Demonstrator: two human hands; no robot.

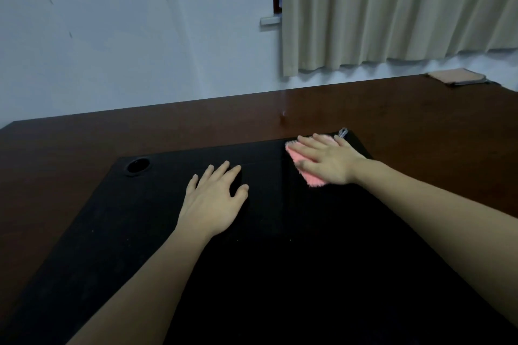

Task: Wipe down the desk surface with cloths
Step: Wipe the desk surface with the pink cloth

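A black desk surface (140,232) fills the lower half of the view, lying on a wider dark brown top (56,154). A pink cloth (314,178) with a grey patterned hanging loop lies near the black surface's far right corner. My right hand (326,161) presses flat on the cloth, fingers straight and pointing left. My left hand (214,203) rests flat on the bare black surface to the left of the cloth, fingers spread, holding nothing.
A round cable hole (137,166) sits at the black surface's far left corner. Folded cloths (457,77) lie at the far right of the brown top. A white wall and a beige curtain (392,8) stand behind the desk.
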